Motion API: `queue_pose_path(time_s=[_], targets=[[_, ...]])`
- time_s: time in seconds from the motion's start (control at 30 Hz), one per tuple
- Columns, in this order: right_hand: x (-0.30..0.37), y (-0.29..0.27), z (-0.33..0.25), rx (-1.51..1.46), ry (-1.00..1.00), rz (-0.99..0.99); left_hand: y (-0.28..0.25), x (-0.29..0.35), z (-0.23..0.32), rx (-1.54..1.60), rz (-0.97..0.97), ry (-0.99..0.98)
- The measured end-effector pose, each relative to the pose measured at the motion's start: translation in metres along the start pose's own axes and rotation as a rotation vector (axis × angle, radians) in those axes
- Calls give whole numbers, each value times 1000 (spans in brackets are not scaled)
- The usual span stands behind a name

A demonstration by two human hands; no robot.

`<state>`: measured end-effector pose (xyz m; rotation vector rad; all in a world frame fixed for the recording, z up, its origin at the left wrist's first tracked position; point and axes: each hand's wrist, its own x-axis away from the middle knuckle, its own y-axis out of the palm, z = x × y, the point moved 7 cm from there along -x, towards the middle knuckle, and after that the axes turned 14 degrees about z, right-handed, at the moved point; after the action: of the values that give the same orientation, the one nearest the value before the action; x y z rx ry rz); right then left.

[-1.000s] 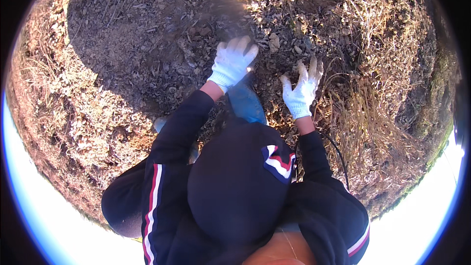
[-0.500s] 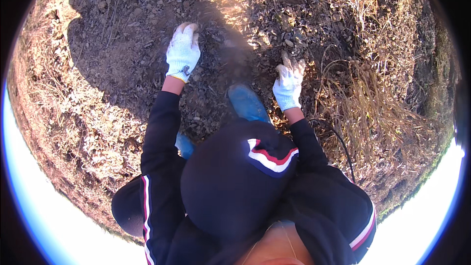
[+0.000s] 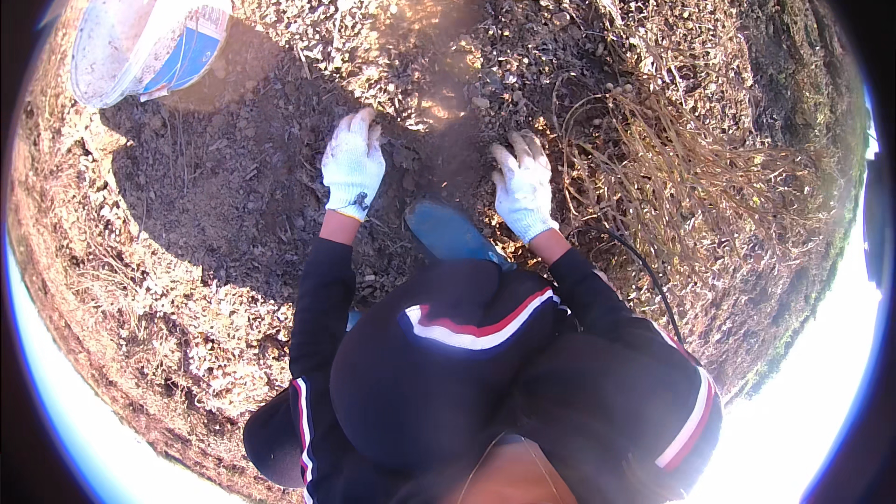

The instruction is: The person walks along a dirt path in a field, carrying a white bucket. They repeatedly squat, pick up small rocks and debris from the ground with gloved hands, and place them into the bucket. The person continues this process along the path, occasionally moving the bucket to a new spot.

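Observation:
My left hand (image 3: 353,164), in a white knit glove with soiled fingertips, rests low over dark, loose soil (image 3: 224,182). Its fingers point forward, slightly bent, with the thumb a little apart; I see nothing in its grasp. To the right, my right hand (image 3: 524,185) wears a matching glove. Its dirty fingers are spread over leaf-strewn ground, and it too shows nothing held. Between and just behind the hands is the blue toe of a boot (image 3: 452,230). What lies under the palms is hidden.
A white and blue bucket (image 3: 191,54) lies tipped at the far left, its mouth facing left. Dry grass stalks (image 3: 686,163) spread to the right of my right hand. A thin black cord or hose (image 3: 642,264) curves beside my right forearm.
The view has shifted, so more of the bucket shows at the far left. My right hand has come closer to my left, and its fingers have spread. A dusty haze remains between them.

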<state>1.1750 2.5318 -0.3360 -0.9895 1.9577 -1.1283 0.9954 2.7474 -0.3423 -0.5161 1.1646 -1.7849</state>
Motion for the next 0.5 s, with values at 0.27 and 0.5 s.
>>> queue_pose_path(time_s=[0.27, 0.5], targets=[[-34, 9, -41, -179, -95, 118, 13, 7, -2, -23, -129, -18], [-164, 57, -49, -36, -55, 339, 14, -3, 0, 58, -229, 2]])
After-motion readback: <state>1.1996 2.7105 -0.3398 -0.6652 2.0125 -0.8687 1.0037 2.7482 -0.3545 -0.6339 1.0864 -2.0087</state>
